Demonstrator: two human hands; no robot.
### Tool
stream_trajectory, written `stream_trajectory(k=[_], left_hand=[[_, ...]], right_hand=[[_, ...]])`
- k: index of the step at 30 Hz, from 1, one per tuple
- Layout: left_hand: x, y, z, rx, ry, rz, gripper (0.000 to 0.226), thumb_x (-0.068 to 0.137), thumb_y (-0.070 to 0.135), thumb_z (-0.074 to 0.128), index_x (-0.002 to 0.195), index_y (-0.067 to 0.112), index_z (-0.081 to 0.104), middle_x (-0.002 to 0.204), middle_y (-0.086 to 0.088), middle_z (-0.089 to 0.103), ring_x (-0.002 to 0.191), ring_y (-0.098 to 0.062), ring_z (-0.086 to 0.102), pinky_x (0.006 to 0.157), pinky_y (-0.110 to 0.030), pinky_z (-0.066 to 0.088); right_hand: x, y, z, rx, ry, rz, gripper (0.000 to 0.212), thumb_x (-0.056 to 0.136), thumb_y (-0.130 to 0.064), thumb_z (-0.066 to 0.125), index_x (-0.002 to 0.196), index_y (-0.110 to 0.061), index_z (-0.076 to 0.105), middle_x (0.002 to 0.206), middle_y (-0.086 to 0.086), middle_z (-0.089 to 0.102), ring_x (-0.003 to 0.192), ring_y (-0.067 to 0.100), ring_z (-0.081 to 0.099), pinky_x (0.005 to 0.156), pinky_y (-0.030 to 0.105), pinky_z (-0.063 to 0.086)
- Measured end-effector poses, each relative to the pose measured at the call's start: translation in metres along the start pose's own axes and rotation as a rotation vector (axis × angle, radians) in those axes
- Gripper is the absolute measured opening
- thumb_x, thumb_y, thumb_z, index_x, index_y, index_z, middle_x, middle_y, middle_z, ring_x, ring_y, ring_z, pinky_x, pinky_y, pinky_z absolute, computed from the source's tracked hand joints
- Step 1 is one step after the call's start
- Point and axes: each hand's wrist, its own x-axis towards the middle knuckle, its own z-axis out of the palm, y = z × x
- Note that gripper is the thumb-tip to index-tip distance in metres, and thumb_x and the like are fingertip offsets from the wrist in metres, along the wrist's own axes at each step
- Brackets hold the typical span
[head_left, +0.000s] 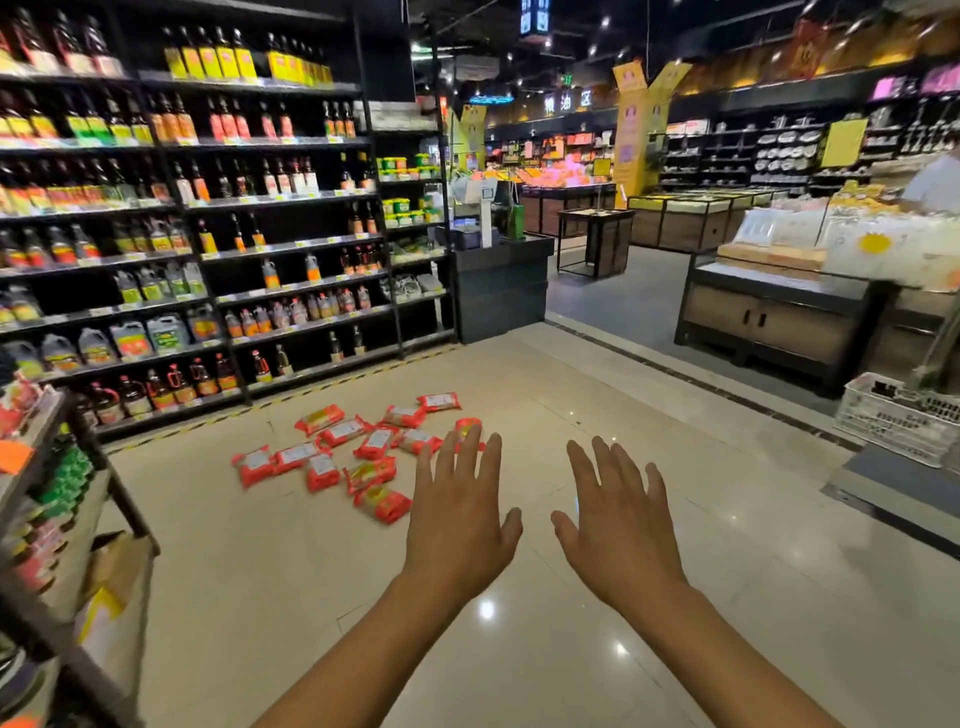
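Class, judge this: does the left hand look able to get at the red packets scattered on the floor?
Probably yes. The left hand is open and empty, the red packets lie loose on bare floor just ahead, and nothing stands between; it likely needs a stoop.

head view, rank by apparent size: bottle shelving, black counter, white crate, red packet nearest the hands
1. bottle shelving
2. black counter and white crate: look about alike, crate cut off by the frame edge
3. red packet, smallest

Orange-red packets (340, 431) with pale labels lie on the cream floor (519, 623); black shelves (291, 197) carry yellow-labelled bottles (208, 60).
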Motion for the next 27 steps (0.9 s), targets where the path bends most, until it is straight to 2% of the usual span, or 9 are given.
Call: stream_trajectory(k=[5,11,16,22,27], left_hand=[[0.087,-0.030,0.033,-0.047,0.026,-0.027,0.081,0.103,0.060,0.038,0.165,0.025,-0.001,0.174,-0.003,-0.004,0.160,-0.029,-0.004,0.128,-0.051,-0.004],[0.177,-0.064,0.056,-0.074,0.043,-0.028,0.082,0.102,0.060,0.042,0.165,0.024,0.004,0.174,-0.003,0.001,0.161,-0.029,0.000,0.129,-0.052,0.000],[0.225,-0.088,0.071,-0.065,0.008,-0.058,0.081,0.102,0.060,0.041,0.165,0.025,0.003,0.174,-0.003,-0.001,0.161,-0.029,-0.002,0.128,-0.051,-0.002],[0.284,-0.112,0.101,-0.041,-0.023,-0.102,0.083,0.102,0.061,0.042,0.165,0.025,0.003,0.174,-0.003,0.000,0.161,-0.029,-0.003,0.129,-0.054,0.001],[0.340,-0.127,0.127,0.001,-0.046,-0.126,0.083,0.102,0.060,0.042,0.165,0.025,0.003,0.174,-0.003,0.001,0.161,-0.028,-0.003,0.129,-0.052,-0.002]], right_hand=[[0.094,-0.004,0.015,-0.031,0.036,-0.028,0.075,0.104,-0.052,0.039,0.164,-0.024,0.003,0.171,0.008,0.002,0.158,0.029,0.003,0.125,0.052,0.002],[0.196,-0.022,0.026,-0.074,0.037,-0.037,0.075,0.105,-0.054,0.036,0.163,-0.025,-0.003,0.172,0.007,-0.003,0.158,0.028,0.000,0.125,0.050,0.000],[0.256,-0.033,0.043,-0.060,0.001,-0.059,0.074,0.106,-0.053,0.035,0.163,-0.025,-0.004,0.172,0.007,-0.004,0.158,0.027,-0.001,0.125,0.051,0.000],[0.326,-0.033,0.076,-0.003,0.008,-0.098,0.075,0.104,-0.051,0.040,0.163,-0.024,0.004,0.171,0.008,0.004,0.158,0.028,0.005,0.125,0.052,0.003],[0.394,-0.022,0.102,0.014,-0.028,-0.107,0.075,0.105,-0.052,0.037,0.163,-0.024,0.001,0.171,0.008,0.001,0.158,0.029,0.002,0.125,0.051,0.002]])
